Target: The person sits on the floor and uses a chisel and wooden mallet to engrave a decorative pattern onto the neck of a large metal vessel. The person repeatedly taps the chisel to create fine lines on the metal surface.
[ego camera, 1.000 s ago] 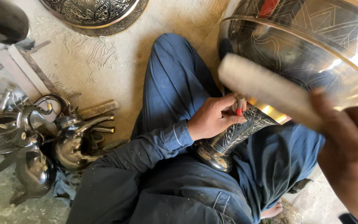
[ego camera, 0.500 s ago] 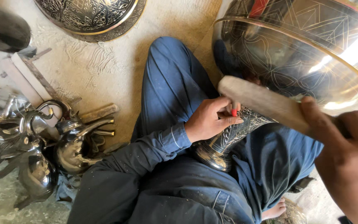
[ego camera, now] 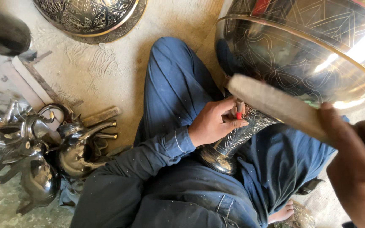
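Note:
A large shiny engraved metal bowl (ego camera: pixel 300 46) on a patterned pedestal stem (ego camera: pixel 233 141) lies across my lap, over my blue trousers. My left hand (ego camera: pixel 214 122) is shut on a small chisel with a red tip (ego camera: pixel 239 110), set against the stem just below the bowl. My right hand (ego camera: pixel 358 169), close to the camera at the lower right, grips a pale wooden mallet (ego camera: pixel 275 105) whose end hangs just above the chisel.
Several dark metal teapots (ego camera: pixel 70 147) stand on the floor at the left beside wooden slats (ego camera: pixel 26 84). An engraved round tray (ego camera: pixel 89 19) lies at the top, a dark cylinder (ego camera: pixel 1 31) at the top left. My bare foot (ego camera: pixel 281 213) shows at the bottom.
The mallet has swung down toward the chisel and my right hand has come lower and nearer. The left hand stays on the stem.

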Demonstrator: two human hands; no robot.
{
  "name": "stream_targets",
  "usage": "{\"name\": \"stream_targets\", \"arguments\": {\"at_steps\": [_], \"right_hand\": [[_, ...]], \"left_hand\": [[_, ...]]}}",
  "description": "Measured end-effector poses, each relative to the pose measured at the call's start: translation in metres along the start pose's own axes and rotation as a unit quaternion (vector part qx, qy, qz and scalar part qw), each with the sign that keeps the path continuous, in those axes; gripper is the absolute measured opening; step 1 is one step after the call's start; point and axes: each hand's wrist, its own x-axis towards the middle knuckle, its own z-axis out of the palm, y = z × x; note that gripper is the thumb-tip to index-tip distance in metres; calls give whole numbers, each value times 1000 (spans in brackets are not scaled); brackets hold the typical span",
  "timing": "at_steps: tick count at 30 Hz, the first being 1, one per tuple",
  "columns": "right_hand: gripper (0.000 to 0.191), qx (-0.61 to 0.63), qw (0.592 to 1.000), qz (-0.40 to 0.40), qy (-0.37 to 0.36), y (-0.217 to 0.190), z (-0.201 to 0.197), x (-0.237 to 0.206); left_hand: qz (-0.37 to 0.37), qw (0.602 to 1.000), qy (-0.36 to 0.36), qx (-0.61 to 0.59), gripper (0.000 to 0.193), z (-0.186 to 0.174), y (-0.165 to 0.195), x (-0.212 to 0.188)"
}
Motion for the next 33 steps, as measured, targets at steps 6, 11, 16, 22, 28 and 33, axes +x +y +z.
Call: {"name": "stream_targets", "arguments": {"at_steps": [6, 11, 16, 22, 28, 33], "right_hand": [[49, 11, 1000, 20, -15, -3, -3, 3], [53, 3, 1000, 1, 3, -5, -2, 5], [57, 23, 1000, -9, 16, -7, -3, 1], [61, 2, 1000, 13, 0, -2, -4, -11], [61, 95, 994, 56, 11, 6, 5, -25], [61, 41, 998, 34, 27, 2, 2, -24]], "left_hand": [[34, 993, -25, 107, 26, -3, 6, 6], [50, 990, -53, 118, 23, -4, 8, 11], [21, 997, -23, 66, 24, 0, 3, 3], [-6, 999, -5, 45, 24, 2, 6, -3], [56, 991, -52, 109, 23, -1, 11, 4], [33, 993, -41, 110, 23, 2, 14, 6]]}}
